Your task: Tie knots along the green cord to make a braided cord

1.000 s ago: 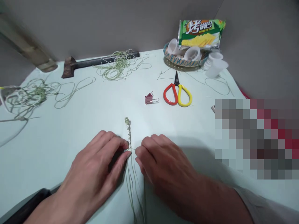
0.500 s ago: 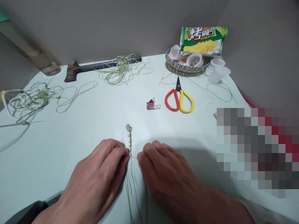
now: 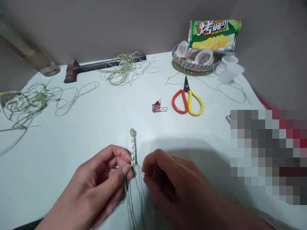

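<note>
1. Both hands are up off the desk now, fingers curled in vs. lying flatter earlier; head view has drifted slightly too.
2. L hand: grip almost fully closed, thumb and index finger pinching the lower end of the knotted green cord. Prob. held right there to steady the last knots.
3. R hand: fingers curled, just beside the loose strands. Shadow and fingers hide the contact, so can't tell if its grip has a strand or nothing.
4. Knotted cord sits front-centre on the desk, btw the hands. Long axis runs approx straight away from the person, looped tip pointing to the far edge, strands trailing back toward the body.
5. Further off: red-and-yellow scissors w/ blades pointing away, pink binder clip, woven basket holding plastic cups, cracker packet, green cord bundle, green cord tangle, dark axe-like tool. Pixelated patch hides the far R.
</note>
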Motion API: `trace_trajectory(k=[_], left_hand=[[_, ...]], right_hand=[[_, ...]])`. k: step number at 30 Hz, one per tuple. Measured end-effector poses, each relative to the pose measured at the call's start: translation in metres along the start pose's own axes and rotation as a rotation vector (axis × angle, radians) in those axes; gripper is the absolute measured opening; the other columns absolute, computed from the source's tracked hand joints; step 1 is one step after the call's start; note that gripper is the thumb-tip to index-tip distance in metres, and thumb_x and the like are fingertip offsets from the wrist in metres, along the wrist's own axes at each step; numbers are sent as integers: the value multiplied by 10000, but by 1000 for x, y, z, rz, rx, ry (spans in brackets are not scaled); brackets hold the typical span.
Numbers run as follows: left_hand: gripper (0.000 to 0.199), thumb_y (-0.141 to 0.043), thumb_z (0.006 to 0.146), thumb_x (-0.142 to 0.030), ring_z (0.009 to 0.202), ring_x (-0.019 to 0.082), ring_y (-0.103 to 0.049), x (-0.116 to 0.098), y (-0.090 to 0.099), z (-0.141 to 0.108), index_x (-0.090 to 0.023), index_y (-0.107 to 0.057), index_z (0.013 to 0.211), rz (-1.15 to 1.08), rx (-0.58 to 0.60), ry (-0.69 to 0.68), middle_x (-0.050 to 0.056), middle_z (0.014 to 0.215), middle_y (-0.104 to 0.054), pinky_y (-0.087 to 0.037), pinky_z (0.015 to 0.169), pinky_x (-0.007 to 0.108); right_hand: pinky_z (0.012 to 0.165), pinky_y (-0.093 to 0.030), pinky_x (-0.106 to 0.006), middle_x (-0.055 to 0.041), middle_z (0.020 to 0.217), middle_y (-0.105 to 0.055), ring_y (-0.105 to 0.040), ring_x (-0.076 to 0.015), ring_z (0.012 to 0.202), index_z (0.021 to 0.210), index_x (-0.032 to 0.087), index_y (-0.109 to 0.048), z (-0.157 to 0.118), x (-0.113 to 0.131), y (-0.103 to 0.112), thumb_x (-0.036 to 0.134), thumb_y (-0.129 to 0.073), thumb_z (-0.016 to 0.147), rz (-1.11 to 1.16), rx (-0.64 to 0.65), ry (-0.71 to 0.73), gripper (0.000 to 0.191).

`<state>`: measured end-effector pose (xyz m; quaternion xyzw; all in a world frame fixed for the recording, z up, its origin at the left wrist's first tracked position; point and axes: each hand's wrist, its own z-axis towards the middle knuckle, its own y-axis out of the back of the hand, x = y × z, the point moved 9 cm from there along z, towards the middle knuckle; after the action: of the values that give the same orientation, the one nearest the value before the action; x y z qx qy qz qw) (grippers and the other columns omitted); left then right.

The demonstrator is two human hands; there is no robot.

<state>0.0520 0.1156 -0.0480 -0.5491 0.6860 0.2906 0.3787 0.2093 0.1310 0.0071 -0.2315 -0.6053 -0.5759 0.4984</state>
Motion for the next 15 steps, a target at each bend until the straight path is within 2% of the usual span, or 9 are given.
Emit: trace_trajectory(k=[3, 6, 8, 11, 13, 15], left_hand=[[382, -817, 861, -551, 324, 20, -295, 7, 0, -2, -265, -692, 1082, -114, -14, 90, -17, 747, -636, -209, 294, 156], [504, -914, 749, -547, 359, 39, -351, 12, 4, -6, -271, -724, 1125, -154, -72, 180, 3, 763, -660, -236, 291, 150], [526, -927, 734, -560, 382, 34, -318, 16, 5, -8, -279, -737, 1136, -173, -101, 246, -26, 676, -605, -221, 313, 119], [477, -875, 785, -610, 389, 32, -196, 17, -4, -7, -273, -756, 1101, -188, 3, 292, -88, 503, -410, -149, 336, 104], [452, -867, 785, -630, 411, 40, -165, 17, -8, -5, -270, -768, 1041, -184, 59, 299, -94, 500, -356, -145, 349, 116], [450, -881, 756, -652, 451, 45, -159, 16, -8, -5, -262, -769, 949, -169, 47, 322, -91, 549, -336, -151, 368, 115]], right_hand=[[399, -368, -152, 116, 610, -537, -474, -62, 427, 881, 270, -567, -2, -4, 0, 132, -541, 822, 120, 2, -38, 152], [385, -359, -160, 119, 604, -519, -447, -66, 417, 893, 283, -565, -2, -4, 2, 129, -551, 827, 162, 11, -43, 168], [387, -353, -169, 120, 601, -514, -440, -71, 426, 878, 288, -556, -1, -3, 3, 125, -565, 827, 172, 18, -39, 171], [429, -373, -183, 113, 632, -547, -478, -83, 477, 856, 295, -551, -2, -3, 2, 121, -590, 811, 166, 24, -31, 185], [434, -364, -188, 113, 635, -541, -476, -85, 486, 849, 301, -557, -2, -5, 0, 120, -601, 798, 172, 24, -31, 194], [431, -353, -183, 114, 643, -549, -474, -81, 487, 857, 309, -577, -3, -7, -1, 115, -614, 790, 185, 21, -39, 208]])
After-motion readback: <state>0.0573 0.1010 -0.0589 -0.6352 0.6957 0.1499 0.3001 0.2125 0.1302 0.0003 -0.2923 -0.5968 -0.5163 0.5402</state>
